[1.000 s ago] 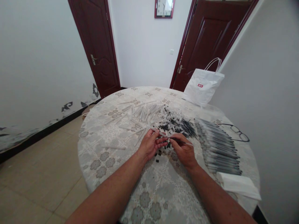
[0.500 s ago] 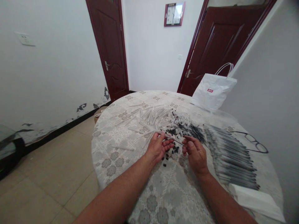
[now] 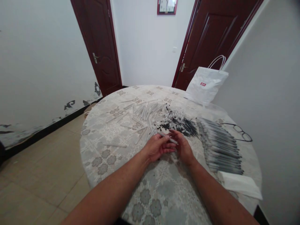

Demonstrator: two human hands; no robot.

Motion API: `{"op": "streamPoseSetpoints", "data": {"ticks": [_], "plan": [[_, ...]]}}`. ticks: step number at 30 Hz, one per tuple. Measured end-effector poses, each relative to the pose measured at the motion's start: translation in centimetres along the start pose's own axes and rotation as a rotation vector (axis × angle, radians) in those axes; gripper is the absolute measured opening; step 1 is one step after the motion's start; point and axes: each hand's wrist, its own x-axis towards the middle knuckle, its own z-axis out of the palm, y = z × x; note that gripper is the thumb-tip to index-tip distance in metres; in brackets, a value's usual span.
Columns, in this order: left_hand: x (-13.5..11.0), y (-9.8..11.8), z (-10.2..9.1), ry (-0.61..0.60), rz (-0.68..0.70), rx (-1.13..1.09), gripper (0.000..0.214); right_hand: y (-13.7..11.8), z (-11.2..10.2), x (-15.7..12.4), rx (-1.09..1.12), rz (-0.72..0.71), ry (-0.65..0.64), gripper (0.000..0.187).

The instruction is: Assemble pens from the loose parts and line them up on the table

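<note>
Both hands meet over the middle of a round table (image 3: 150, 193) with a flowered cloth. My left hand (image 3: 157, 146) lies palm up, fingers curled round a white pen barrel (image 3: 164, 135) that sticks out towards the right. My right hand (image 3: 182, 147) is closed against the barrel's end, its fingertips pinched there; what they hold is hidden. Just beyond the hands lie a heap of white barrels (image 3: 146, 114), small black parts (image 3: 165, 125) and thin dark refills (image 3: 187, 126).
A row of finished pens (image 3: 217, 143) lies to the right, with glasses (image 3: 239, 131) beyond and a folded white cloth (image 3: 239, 184) near the table edge. A white paper bag (image 3: 205, 86) stands at the back. Two dark doors and a wall clock are behind.
The hands were apart half a second ago, the right one with a thin refill; now they are pressed together at the barrel's end. The camera has swung back left.
</note>
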Motion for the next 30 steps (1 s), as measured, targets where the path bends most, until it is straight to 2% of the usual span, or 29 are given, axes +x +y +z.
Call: {"op": "streamPoseSetpoints", "data": {"ticks": [3, 5, 7, 11, 14, 17, 21, 25, 30], "plan": [[0.1, 1.8, -0.3, 0.089, 0.113, -0.134, 0.017, -0.1, -1.3, 0.7, 0.062, 0.046, 0.110, 0.051], [0.1, 3.0, -0.6, 0.169, 0.185, -0.237, 0.012, -0.2, -2.3, 1.2, -0.131, 0.033, 0.204, 0.041], [0.1, 3.9, -0.8, 0.218, 0.190, -0.300, 0.014, -0.3, -3.0, 1.5, -0.377, -0.017, 0.221, 0.031], [0.3, 4.0, -0.9, 0.231, 0.168, -0.298, 0.017, 0.0, -3.1, 1.6, -0.665, -0.125, 0.031, 0.022], [0.4, 3.6, -1.1, 0.222, 0.196, -0.274, 0.012, 0.4, -2.8, 1.2, -0.765, -0.151, -0.113, 0.019], [0.6, 3.3, -1.4, 0.209, 0.248, -0.259, 0.007, 0.9, -2.6, 1.0, -0.835, -0.144, -0.174, 0.019], [0.7, 3.0, -1.6, 0.168, 0.277, -0.215, 0.013, 1.5, -2.5, 1.1, -0.940, -0.098, -0.214, 0.023], [0.6, 2.5, -1.5, 0.142, 0.291, -0.136, 0.020, 1.9, -2.1, 1.2, -1.010, -0.066, -0.229, 0.019], [0.7, 2.1, -1.2, 0.156, 0.275, -0.051, 0.030, 1.3, -2.0, 1.3, -0.893, -0.105, -0.131, 0.012]]}}
